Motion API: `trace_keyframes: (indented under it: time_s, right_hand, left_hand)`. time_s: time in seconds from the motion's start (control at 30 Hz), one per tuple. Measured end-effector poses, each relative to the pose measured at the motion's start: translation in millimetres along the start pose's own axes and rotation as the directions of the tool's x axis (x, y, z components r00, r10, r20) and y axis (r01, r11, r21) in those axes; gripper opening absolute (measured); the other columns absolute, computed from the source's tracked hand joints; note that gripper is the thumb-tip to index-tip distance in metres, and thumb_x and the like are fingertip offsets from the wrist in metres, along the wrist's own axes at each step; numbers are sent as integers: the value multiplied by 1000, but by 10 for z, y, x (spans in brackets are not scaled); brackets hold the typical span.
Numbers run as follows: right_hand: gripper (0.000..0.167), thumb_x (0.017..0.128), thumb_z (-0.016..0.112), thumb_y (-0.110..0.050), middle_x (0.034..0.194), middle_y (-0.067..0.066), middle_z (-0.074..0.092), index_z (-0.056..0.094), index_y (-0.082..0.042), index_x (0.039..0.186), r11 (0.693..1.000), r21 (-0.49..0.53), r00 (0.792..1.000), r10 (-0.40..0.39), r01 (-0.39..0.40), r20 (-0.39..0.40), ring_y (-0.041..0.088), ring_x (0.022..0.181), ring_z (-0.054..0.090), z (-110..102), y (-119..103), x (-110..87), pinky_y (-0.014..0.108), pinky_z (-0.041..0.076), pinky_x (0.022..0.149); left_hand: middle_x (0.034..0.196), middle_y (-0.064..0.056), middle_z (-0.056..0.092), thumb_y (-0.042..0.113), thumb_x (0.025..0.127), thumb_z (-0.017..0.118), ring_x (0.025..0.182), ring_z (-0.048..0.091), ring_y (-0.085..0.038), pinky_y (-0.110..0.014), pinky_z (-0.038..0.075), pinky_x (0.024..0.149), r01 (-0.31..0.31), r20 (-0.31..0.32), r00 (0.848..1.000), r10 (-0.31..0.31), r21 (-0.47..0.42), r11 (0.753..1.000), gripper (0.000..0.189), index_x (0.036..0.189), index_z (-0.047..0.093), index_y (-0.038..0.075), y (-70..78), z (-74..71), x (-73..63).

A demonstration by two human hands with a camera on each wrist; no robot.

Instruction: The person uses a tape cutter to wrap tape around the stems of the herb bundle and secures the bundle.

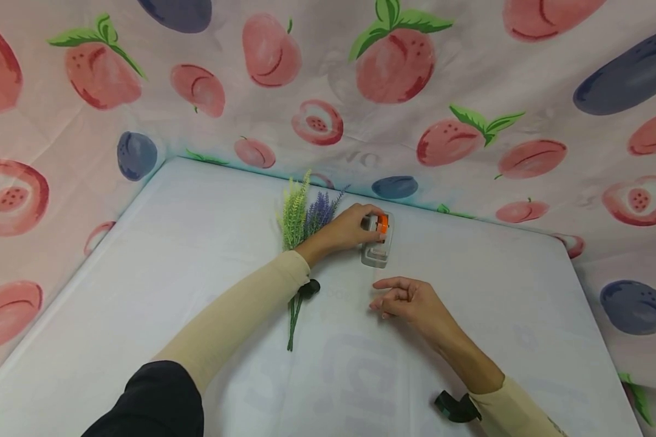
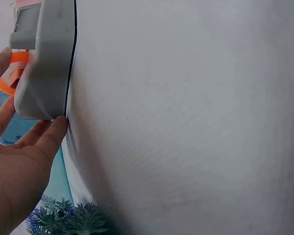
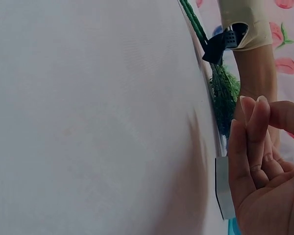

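Note:
A grey tape dispenser [image 1: 375, 252] with an orange core [image 1: 382, 227] stands near the far edge of the white-covered table. My left hand [image 1: 351, 227] holds its far end, with thumb and fingers around the body by the orange core. In the left wrist view, fingertips [image 2: 59, 128] touch the bottom edge of the dispenser [image 2: 51, 68]. My right hand [image 1: 412, 301] hovers just in front of the dispenser, its index finger stretched out and its other fingers bent. In the right wrist view its fingertips [image 3: 258, 110] come close together; whether clear tape lies between them I cannot tell.
Artificial flower sprigs, yellow-green [image 1: 294, 212] and purple [image 1: 319, 212], lie under and beside the left forearm, stems [image 1: 292, 321] toward me. Black wrist devices sit at the left wrist [image 1: 308, 288] and right wrist [image 1: 456, 406]. A fruit-patterned curtain [image 1: 328, 73] borders the table.

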State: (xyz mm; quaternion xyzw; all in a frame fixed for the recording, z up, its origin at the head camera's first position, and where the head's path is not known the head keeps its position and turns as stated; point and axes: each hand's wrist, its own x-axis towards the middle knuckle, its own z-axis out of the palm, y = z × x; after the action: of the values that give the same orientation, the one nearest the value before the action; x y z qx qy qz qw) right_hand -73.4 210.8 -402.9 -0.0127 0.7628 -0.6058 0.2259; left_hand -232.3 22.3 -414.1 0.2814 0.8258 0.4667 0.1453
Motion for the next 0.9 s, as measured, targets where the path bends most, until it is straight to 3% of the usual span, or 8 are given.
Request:
trace_keyframes:
  time_s: [0.37,0.67,0.9]
  right_hand:
    - [37,95,68,-4,89,26,71,59,8,129,1000,-19,1000,-17,17,16,32,97,73,-4,-2,-38,28,57,82]
    - [38,96,68,-6,84,21,71,58,9,129,999,-34,998,-5,7,56,28,101,73,-5,8,-70,27,56,84]
    - [36,96,68,-7,87,25,71,59,5,129,999,-38,999,-26,27,35,30,100,73,-7,51,-80,28,56,83]
  left_hand:
    - [136,-5,57,26,96,74,119,54,-18,-36,47,101,2,-3,1000,-2,-6,1000,53,143,56,11,13,8,-10]
    - [139,-5,56,28,96,74,122,54,-18,-36,46,103,4,4,1000,-4,-4,1000,54,144,56,13,-3,5,-9]
    - [140,-5,55,28,96,74,124,53,-19,-37,46,104,-4,3,1000,4,3,1000,55,145,55,12,-8,1,-9]
